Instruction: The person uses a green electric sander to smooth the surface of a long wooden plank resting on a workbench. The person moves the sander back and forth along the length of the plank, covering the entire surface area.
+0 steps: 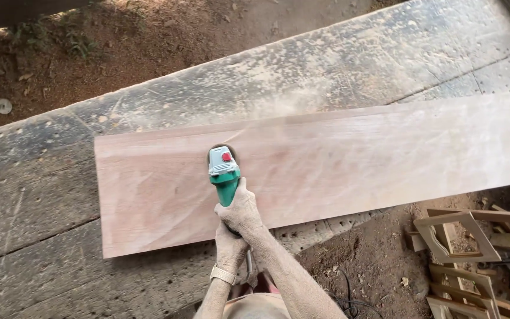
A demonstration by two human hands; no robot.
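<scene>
You are gripping the green sander (224, 171) with your 2 hands, right hand (241, 211) ahead of left hand (229, 247), fingers wrapped tightly. It is resting on the reddish board (337, 159), lying across the counter (36, 195), near the board's left end.

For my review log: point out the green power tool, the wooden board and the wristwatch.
green power tool (224, 168), head view, on its green body below the red button.
wooden board (349, 159), head view, on its bare sanded face.
wristwatch (223, 274), head view, on the band at the left wrist.

Bare dusty forearms, pale metal wristwatch (223, 274) on left wrist
</scene>
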